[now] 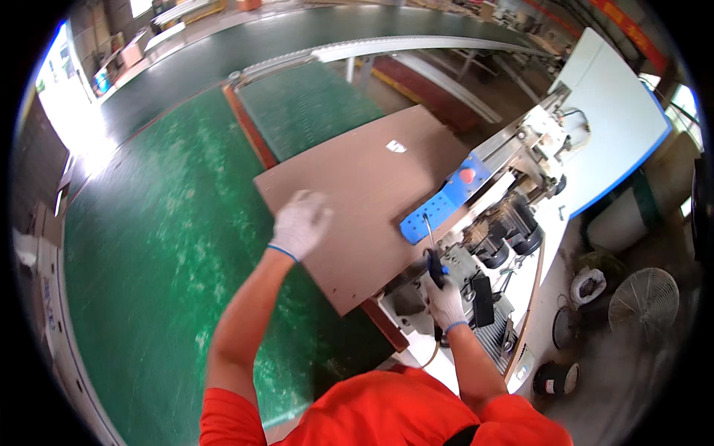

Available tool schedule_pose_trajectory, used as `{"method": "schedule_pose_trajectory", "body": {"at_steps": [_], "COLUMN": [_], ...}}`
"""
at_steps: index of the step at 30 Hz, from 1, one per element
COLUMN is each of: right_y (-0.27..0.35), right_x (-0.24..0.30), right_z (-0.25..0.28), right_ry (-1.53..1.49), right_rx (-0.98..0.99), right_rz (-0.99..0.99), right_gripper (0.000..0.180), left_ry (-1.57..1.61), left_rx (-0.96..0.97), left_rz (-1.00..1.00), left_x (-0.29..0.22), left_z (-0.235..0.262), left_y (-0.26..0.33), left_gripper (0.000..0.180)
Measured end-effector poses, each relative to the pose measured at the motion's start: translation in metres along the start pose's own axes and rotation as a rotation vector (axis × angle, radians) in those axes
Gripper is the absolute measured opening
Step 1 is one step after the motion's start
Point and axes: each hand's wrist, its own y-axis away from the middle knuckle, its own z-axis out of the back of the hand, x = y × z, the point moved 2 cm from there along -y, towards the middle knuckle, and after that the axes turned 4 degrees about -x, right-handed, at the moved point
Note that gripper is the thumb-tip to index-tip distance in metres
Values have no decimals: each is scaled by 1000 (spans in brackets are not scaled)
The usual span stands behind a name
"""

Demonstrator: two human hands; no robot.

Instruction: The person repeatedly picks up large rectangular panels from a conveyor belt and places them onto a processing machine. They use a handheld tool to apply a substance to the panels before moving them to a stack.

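Note:
My left hand (pixel 300 225), in a white knitted glove with a blue cuff, is over the left edge of a brown flat panel (pixel 357 189). Its fingers are apart and slightly blurred, and nothing shows in them; whether it touches the panel I cannot tell. The gloved right hand (pixel 444 300) is closed around the handle of a dark air blow gun (pixel 434 266). The gun's thin metal nozzle points up toward a blue perforated plate (pixel 435 215) with a red button. A small white label (pixel 396 146) lies on the panel.
A machine (pixel 513 223) with rollers and motors runs along the panel's right side, under a raised white cover (pixel 613 111). Green worktops (pixel 163 223) lie left, with a dark conveyor belt (pixel 297 33) beyond. A fan (pixel 644 303) and a black bucket (pixel 556 378) stand on the floor.

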Motion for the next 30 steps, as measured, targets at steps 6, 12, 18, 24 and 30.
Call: {"method": "schedule_pose_trajectory", "body": {"at_steps": [6, 12, 18, 24, 30], "right_y": [70, 104, 122, 113, 117], "right_x": [-28, -56, -81, -105, -87], "right_z": [18, 25, 13, -3, -10], "right_ry": [142, 344, 251, -4, 28], "right_rx": [94, 150, 90, 394, 580], "right_rz": [-153, -195, -145, -129, -245], "right_gripper": [45, 42, 39, 36, 37], "left_ry": [-539, -512, -576, -611, -722], "left_rx": [-125, -45, -101, -142, -205], "left_rz": [169, 438, 462, 527, 661], "left_x": [222, 260, 260, 244, 182], "left_z": [-44, -34, 11, 63, 109], "left_y": [-30, -8, 52, 134, 255], "left_gripper": [37, 43, 43, 44, 43]}}
